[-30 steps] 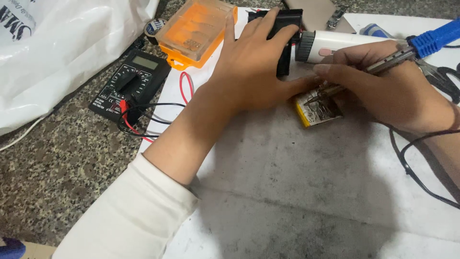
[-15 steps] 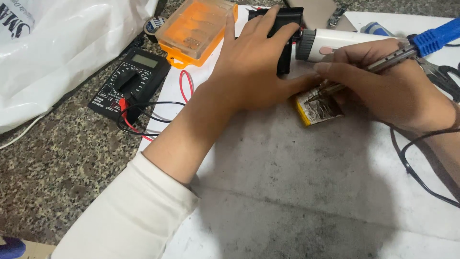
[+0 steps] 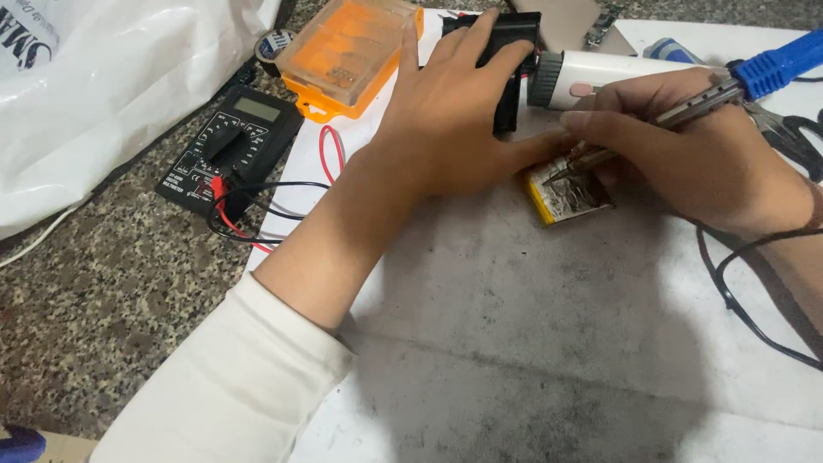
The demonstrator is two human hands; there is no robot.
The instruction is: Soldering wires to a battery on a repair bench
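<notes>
My left hand lies flat on a black boxy device, its thumb reaching toward a small silver battery pack with a yellow edge. My right hand grips a soldering iron with a blue handle like a pen. The iron's metal tip touches the upper edge of the battery pack. Both rest on a smudged white sheet.
A black multimeter with red and black leads lies left on the speckled stone surface. Behind it stand an orange parts box, a white plastic bag and a white cylindrical tool. A black cord loops at right.
</notes>
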